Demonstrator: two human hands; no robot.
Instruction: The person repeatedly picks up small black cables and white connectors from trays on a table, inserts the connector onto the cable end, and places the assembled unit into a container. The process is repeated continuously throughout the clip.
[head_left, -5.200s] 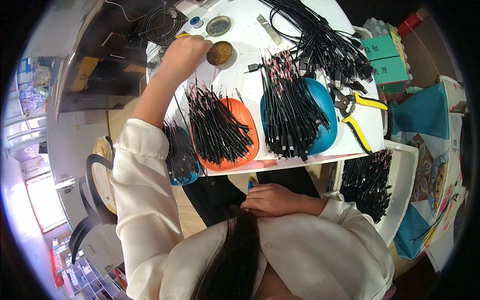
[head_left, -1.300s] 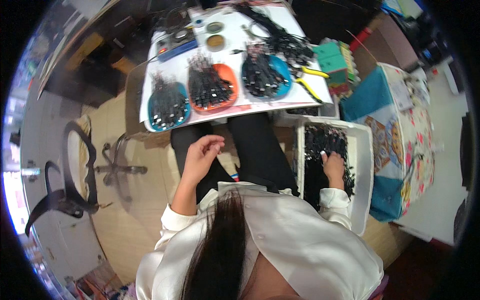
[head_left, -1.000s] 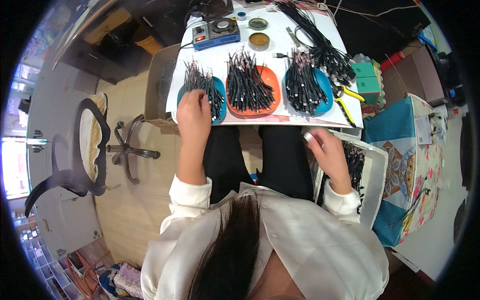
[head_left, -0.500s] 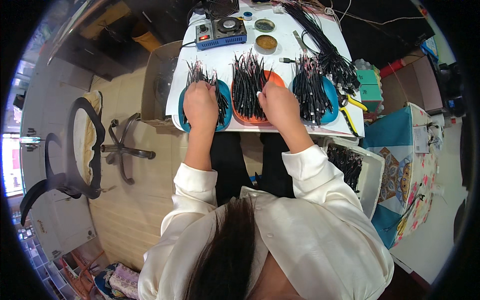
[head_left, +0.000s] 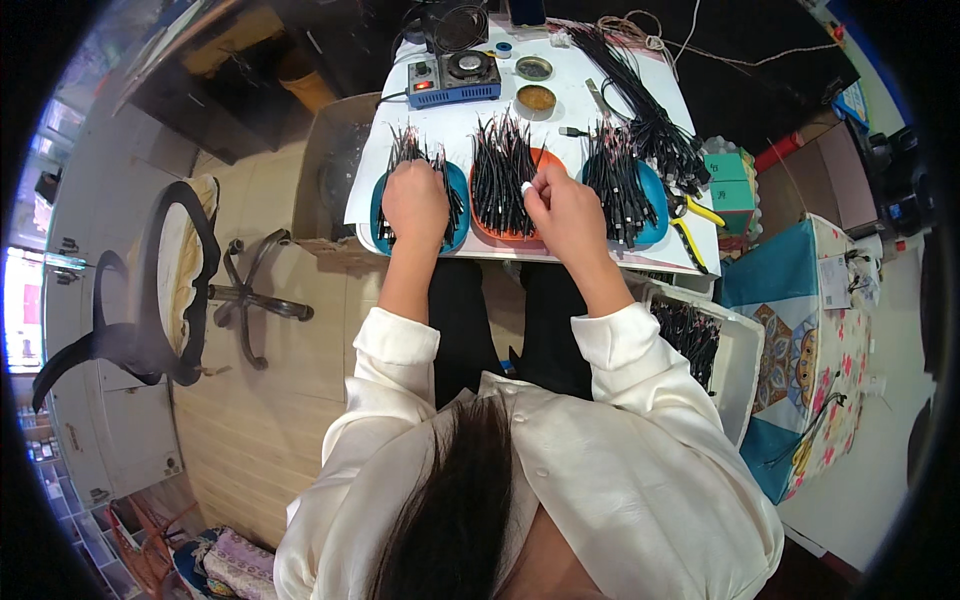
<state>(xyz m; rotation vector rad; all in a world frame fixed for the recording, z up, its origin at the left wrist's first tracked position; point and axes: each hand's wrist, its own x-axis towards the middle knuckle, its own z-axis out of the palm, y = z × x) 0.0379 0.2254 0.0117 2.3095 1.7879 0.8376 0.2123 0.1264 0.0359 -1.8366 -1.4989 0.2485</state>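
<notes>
Three trays of short black cables with bare pinkish wire ends stand along the table's near edge. Over the cables point(head_left: 405, 150) in the left blue tray point(head_left: 463, 232) is my left hand point(head_left: 415, 203), its fingers curled; whatever they hold is hidden beneath it. My right hand point(head_left: 570, 212) is at the right side of the orange tray point(head_left: 549, 158), thumb and forefinger bent together, with a white cover at the thumb tip. Too little shows to tell what is pinched there. Beside it are the upright black cables point(head_left: 498, 180). More cables point(head_left: 618, 185) lie in the right blue tray point(head_left: 655, 205).
Behind the trays sit a blue heating unit point(head_left: 455, 80) with a lit red switch, a round tin of amber material point(head_left: 535, 101) and a solder spool point(head_left: 503, 49). A long cable bundle point(head_left: 650, 105) and yellow-handled pliers point(head_left: 690, 245) lie at the right. A cardboard box point(head_left: 322, 190) adjoins the table's left.
The view has shifted slightly, moving the table a little in the picture. My right hand's fingers have turned a little; my left hand stays over the left blue tray.
</notes>
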